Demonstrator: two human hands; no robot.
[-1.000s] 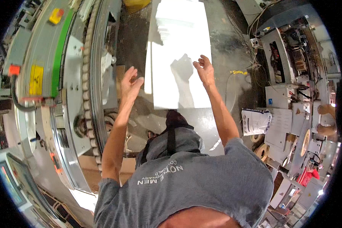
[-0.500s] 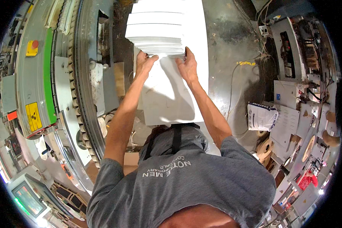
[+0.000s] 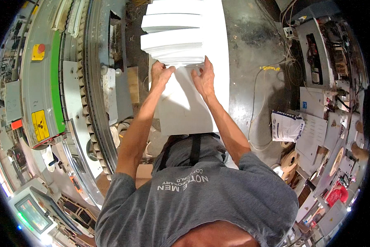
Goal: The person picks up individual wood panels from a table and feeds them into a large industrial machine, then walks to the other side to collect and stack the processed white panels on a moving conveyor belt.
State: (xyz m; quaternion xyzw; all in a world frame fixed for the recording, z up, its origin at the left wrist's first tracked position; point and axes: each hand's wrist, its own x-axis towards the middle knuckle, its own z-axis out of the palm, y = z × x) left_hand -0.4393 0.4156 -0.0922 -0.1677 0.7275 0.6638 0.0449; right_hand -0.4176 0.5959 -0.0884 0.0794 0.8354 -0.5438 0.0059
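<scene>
Thick bundles of white sheets [image 3: 172, 40] lie in a stepped pile at the top centre, their layered near edges facing me. My left hand [image 3: 162, 75] is closed at the pile's near left corner, fingers curled and thumb along the near edge. At the near right corner is my right hand [image 3: 204, 79], its fingers stretched up along the pile's side and its thumb apart from them. The undersides of the sheets and some fingertips are hidden. Beneath the pile runs a long white surface [image 3: 187, 117] that reaches back to my waist.
To my left stands a long machine [image 3: 41, 90] with a green strip, a red button [image 3: 41, 48] and a chain-like track [image 3: 86, 111]. A screen [image 3: 32, 215] is at lower left. On the right are a white printed bag [image 3: 287, 126], rolls [image 3: 289, 160] and a floor cable [image 3: 252, 94].
The near bundle of sheets now stands more apart from those behind, with a shaded gap showing. My right thumb and fingers are spread a little wider. The whole view has shifted slightly.
</scene>
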